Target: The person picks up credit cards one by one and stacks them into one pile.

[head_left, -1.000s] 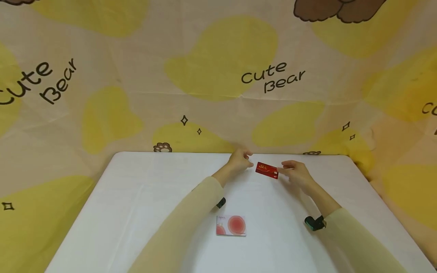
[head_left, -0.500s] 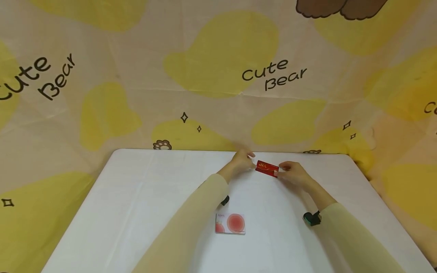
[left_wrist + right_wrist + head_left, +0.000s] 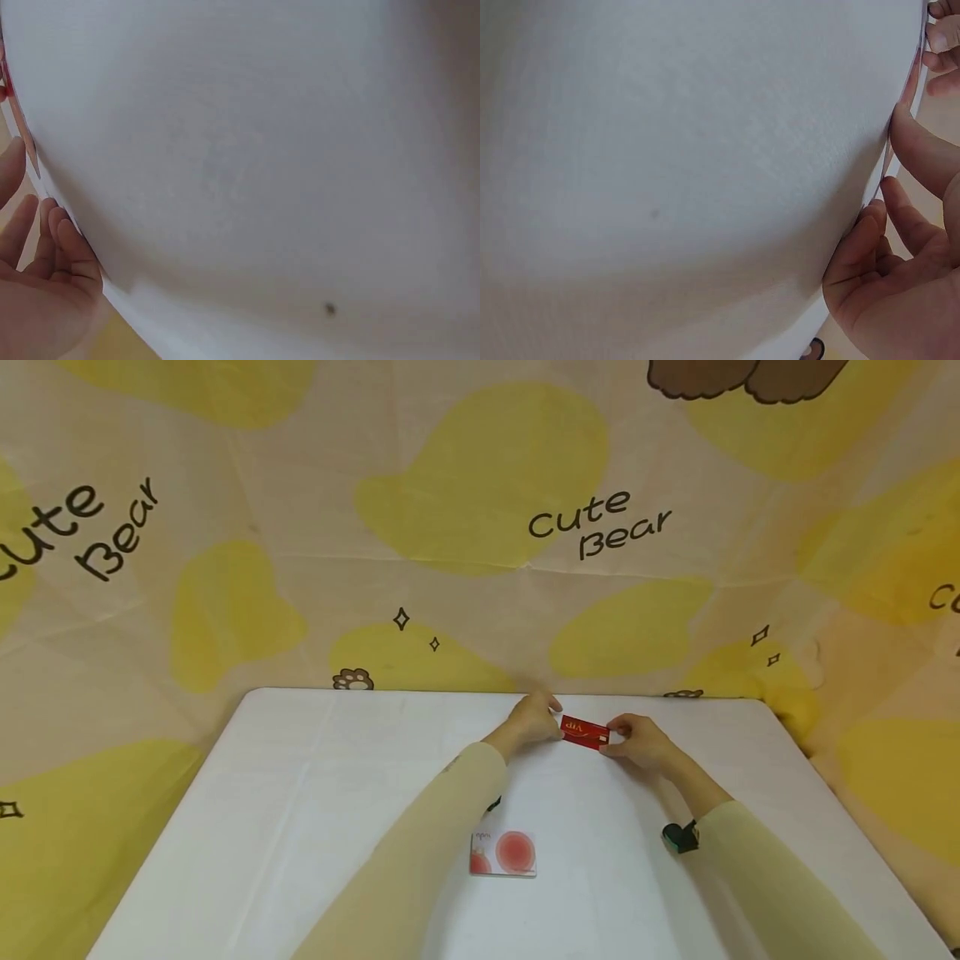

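A red card (image 3: 585, 732) with gold "VIP" lettering, upside down in the head view, is held above the far part of the table. My right hand (image 3: 643, 742) pinches its right end, with the thumb at the near corner and a finger at the far corner. At the opposite end, my left hand (image 3: 534, 718) holds the card's left edge with thumb and fingertips. Both wrist views show the card only as a thin sliver, near the left thumb (image 3: 10, 171) and the right thumb (image 3: 922, 146).
A white card with pink circles (image 3: 515, 852) lies flat on the white table (image 3: 360, 827), nearer me, beside my left forearm. It looks thick, perhaps a small stack. A patterned cloth (image 3: 465, 527) hangs behind the table's far edge. Black straps (image 3: 681, 837) are on my wrists.
My left hand has moved right to the red card's left end. My right thumb has slid to the near corner. The card has stayed almost in place; the white card lies still.
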Tool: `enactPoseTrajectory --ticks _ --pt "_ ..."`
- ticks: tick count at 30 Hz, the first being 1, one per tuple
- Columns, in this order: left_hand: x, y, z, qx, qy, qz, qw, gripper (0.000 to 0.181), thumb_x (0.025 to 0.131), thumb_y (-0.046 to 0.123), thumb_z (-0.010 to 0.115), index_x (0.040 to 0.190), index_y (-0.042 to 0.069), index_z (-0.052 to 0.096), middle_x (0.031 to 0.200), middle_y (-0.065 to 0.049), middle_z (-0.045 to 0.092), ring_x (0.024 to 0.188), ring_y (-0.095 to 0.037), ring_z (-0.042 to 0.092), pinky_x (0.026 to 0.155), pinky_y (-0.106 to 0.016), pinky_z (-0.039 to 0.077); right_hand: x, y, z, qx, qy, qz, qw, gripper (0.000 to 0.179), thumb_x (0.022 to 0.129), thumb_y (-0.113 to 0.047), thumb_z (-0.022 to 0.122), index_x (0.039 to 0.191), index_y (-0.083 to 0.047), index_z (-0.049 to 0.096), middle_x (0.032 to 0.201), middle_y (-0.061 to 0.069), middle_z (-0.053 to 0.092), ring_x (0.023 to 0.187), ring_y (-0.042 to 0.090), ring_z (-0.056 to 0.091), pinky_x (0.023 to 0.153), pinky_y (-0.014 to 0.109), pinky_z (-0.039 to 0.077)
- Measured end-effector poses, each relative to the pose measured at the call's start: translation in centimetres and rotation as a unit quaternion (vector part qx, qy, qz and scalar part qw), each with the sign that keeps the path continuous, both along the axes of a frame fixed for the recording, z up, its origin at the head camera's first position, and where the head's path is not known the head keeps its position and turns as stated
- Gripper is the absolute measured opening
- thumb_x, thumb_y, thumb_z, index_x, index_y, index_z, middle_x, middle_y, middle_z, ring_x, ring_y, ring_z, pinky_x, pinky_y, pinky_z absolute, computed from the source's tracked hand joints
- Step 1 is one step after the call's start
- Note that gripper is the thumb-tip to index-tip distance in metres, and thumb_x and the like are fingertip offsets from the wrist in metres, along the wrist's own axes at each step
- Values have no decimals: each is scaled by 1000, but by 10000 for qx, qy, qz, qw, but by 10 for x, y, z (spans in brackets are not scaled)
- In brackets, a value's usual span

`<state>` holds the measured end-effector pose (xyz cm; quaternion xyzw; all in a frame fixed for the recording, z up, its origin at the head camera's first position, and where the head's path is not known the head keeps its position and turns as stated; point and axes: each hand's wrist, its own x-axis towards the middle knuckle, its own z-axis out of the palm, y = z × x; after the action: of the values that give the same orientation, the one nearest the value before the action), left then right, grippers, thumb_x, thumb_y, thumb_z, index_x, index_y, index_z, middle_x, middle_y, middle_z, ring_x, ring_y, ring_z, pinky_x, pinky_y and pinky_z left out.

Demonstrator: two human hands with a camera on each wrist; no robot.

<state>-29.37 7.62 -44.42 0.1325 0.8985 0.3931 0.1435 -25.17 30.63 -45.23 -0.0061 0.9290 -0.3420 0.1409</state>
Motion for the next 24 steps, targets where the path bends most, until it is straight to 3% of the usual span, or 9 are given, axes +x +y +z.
enactPoseTrajectory --ticks 4,12,15,19,24 --pt "0 2 1 -391 154 -162 9990 46 84 12 84 128 7 72 119 -7 71 110 -22 64 100 -33 48 -1 2 0 -50 -45 71 10000 56 94 -18 79 137 7 55 138 30 54 123 43 49 112 62 39" --pt "1 4 2 -672 302 -354 9967 42 86 11 82 127 8 74 125 -6 71 116 -22 63 101 -34 48 0 1 -1 -72 -10 82 9999 54 94 -16 79 137 7 55 132 27 55 117 39 49 108 58 41" --pt "1 4 1 -809 414 -572 9942 42 86 8 78 128 6 73 129 -6 69 116 -21 62 100 -33 48 1 0 -1 -107 20 21 9999 53 94 -15 79 136 7 54 130 26 55 116 39 48 106 57 41" --pt "3 7 2 -898 456 -700 9924 43 86 7 76 129 5 72 130 -7 68 117 -22 62 101 -34 48 3 -1 0 -189 111 -3 9998 53 92 -12 80 133 8 54 125 23 56 112 36 49 100 52 43" --pt "5 9 3 -720 426 -598 9947 42 85 3 77 127 2 72 129 -8 69 117 -22 61 103 -33 47 5 -2 0 -277 294 -40 9992 50 88 -7 82 128 10 55 111 19 60 101 31 52 89 41 45"
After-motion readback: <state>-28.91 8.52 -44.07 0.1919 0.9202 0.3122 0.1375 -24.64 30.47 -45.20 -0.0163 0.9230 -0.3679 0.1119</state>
